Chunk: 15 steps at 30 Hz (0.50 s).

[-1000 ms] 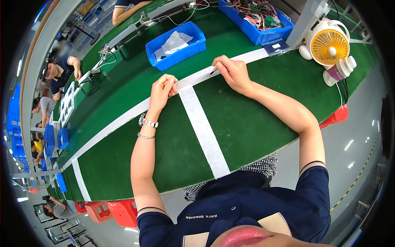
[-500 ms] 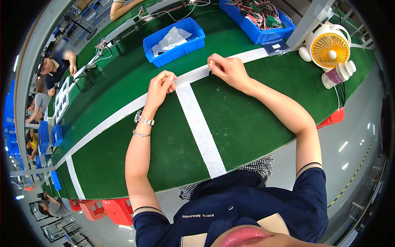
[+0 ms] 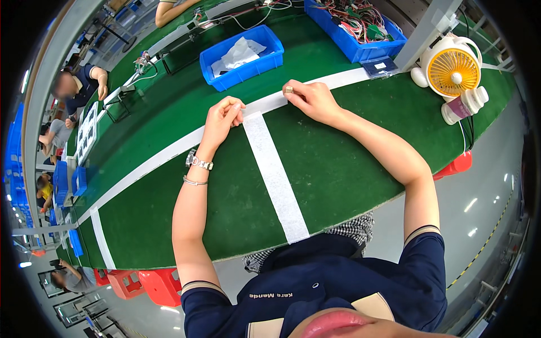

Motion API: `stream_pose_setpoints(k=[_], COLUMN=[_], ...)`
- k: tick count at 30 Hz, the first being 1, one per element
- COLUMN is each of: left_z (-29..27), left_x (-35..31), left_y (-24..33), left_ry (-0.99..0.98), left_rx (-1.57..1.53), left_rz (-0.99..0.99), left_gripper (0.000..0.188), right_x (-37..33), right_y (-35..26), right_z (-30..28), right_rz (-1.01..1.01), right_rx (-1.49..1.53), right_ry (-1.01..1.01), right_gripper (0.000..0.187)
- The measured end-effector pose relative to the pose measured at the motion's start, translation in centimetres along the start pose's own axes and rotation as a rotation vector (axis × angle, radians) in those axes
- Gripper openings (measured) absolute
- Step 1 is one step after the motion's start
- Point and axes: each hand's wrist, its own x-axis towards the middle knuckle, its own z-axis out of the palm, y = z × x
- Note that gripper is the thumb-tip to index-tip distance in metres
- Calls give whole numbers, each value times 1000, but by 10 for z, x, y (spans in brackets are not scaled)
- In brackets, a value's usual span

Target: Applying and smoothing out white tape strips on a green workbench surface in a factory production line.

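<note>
"Room near the right hand [image 3: 315, 103]?"
"Open green counter [image 3: 338, 158] to its near edge. That hand's grip clamps a small pale piece [image 3: 288, 90] by the white strip [image 3: 268, 104]."
"Left hand [image 3: 223, 118]?"
"Fingers curled together; I can't tell if anything's inside."

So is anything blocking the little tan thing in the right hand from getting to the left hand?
Nothing visible does. The right hand pinches the small tan piece, and the white strip runs beneath the gap to the left hand. The blue plastic bin sits farther back, off that line.
</note>
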Motion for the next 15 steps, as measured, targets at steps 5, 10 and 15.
stream_pose_setpoints(k=[5,10,15], left_z=[-2,-1,0], left_x=[0,0,-1], left_y=[-1,0,1], left_ry=[4,8,9], left_rx=[-4,4,8], left_rz=[-7,1,-5], left_gripper=[22,22,22], right_x=[-2,3,8], right_y=[-2,0,8], right_z=[-3,-7,-6], right_rz=[27,215,252], right_rx=[179,384,324], right_ry=[129,210,216], right_gripper=[13,14,24])
